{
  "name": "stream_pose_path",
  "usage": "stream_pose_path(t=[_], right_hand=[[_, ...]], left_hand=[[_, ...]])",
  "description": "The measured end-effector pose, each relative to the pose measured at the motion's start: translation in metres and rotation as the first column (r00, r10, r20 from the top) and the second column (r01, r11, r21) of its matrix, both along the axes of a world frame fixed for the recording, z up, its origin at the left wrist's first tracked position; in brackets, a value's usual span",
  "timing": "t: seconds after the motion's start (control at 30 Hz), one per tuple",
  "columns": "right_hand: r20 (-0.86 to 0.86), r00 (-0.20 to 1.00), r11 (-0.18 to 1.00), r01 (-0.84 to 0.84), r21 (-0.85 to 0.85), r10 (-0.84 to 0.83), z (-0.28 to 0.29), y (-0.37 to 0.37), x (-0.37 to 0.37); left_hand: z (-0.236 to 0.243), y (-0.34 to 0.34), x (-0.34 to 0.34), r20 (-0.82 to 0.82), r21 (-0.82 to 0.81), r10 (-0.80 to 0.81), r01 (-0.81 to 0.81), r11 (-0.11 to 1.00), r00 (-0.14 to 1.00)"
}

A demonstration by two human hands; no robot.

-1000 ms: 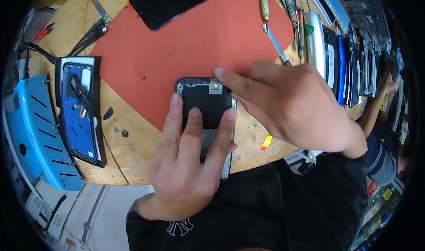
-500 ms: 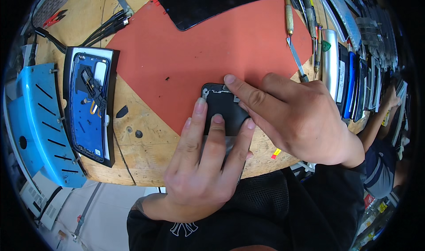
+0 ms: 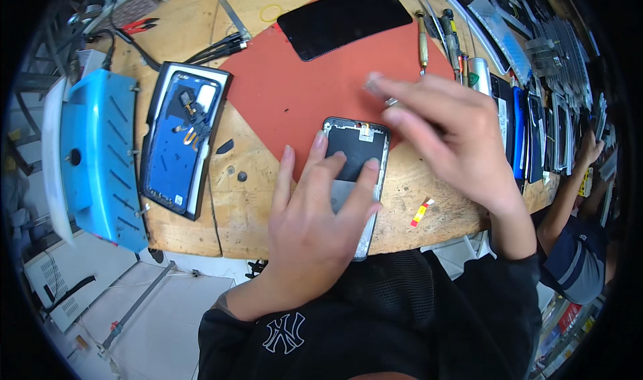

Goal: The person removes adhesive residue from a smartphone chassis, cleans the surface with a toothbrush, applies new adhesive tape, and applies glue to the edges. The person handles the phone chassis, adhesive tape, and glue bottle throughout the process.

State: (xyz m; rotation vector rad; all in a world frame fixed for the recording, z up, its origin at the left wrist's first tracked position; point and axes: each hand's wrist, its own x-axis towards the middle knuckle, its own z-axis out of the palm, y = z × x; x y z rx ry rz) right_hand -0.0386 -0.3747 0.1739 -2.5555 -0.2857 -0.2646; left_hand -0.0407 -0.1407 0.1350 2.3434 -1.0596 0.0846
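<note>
An opened phone point(image 3: 366, 154) lies screen-side down at the bench's near edge, its black inside and silver frame showing. My left hand point(image 3: 318, 202) rests over it, fingertips pressing on the inside and along the edges, thumb by the right edge. A small pale connector with an orange flex point(image 3: 366, 132) shows near the phone's top. Raised above the red mat, my right hand point(image 3: 445, 129) is apart from the phone. Between its thumb and fingers is a small shiny piece point(image 3: 391, 102); motion blur hides what it is.
A black screen panel point(image 3: 348, 20) lies on the red mat point(image 3: 315, 82). At left, a blue phone back cover point(image 3: 171, 159) holding small parts sits in a box, beside a blue metal case point(image 3: 100, 159). Screwdrivers point(image 3: 423, 42) and stacked phones point(image 3: 519, 129) line the right.
My right hand has lifted off the phone's top edge and moved up, uncovering the connector. My left hand stays on the phone. The whole view has shifted.
</note>
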Motion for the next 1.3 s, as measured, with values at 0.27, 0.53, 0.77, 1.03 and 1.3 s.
stream_pose_path(t=[0.27,0.53,0.77,1.03,1.3], right_hand=[[0.359,0.859,0.891,0.433,-0.133,-0.364,-0.017,-0.018,-0.047],[0.209,0.926,0.928,0.254,0.272,-0.315,-0.027,-0.019,-0.075],[0.227,0.943,0.965,0.211,0.156,-0.243,-0.027,0.010,-0.068],[0.350,0.842,0.908,0.411,0.073,-0.410,0.017,0.047,-0.080],[-0.356,0.925,0.240,0.379,0.894,-0.135,-0.043,0.091,-0.093]], left_hand=[[0.007,-0.003,-0.008,0.053,0.027,0.173,-0.174,0.984,0.984],[0.007,-0.004,-0.011,-0.696,-0.300,0.118,-0.435,0.849,0.709],[0.008,0.003,-0.006,-0.794,-0.590,-0.377,-0.455,0.667,0.478],[-0.006,0.007,-0.010,-0.655,-0.715,-0.723,-0.487,0.501,0.218],[0.002,0.013,-0.016,-0.538,-0.802,-0.371,-0.323,0.503,0.757]])
